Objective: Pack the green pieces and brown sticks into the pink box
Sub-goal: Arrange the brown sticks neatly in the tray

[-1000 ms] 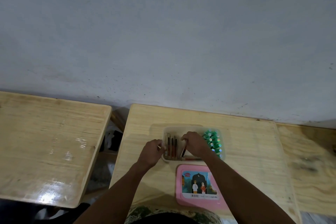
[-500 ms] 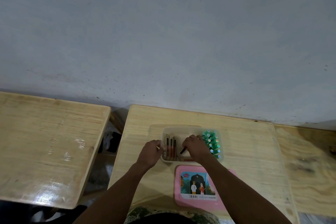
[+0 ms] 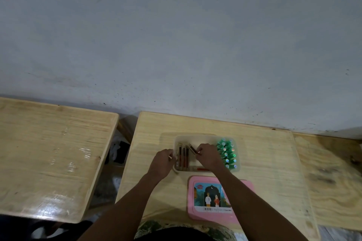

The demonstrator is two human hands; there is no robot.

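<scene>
A pale open box (image 3: 194, 137) sits in the middle of the wooden table (image 3: 264, 154). Several green pieces (image 3: 227, 152) stand packed at its right end. Several brown sticks (image 3: 183, 157) lie side by side at its left end. My right hand (image 3: 208, 155) is over the box and pinches one brown stick (image 3: 193, 148), held tilted above the others. My left hand (image 3: 163, 162) rests at the box's left edge with its fingers closed on the rim. A pink lid (image 3: 242, 197) with a picture label lies on the table just in front of the box.
A second wooden table (image 3: 49, 156) stands to the left across a narrow gap. Another wooden surface (image 3: 333, 172) adjoins on the right. A grey wall (image 3: 176, 45) rises right behind the tables.
My right hand has lifted a brown stick from the box floor and swung it toward the row at the left. My left hand has stayed at the box edge.
</scene>
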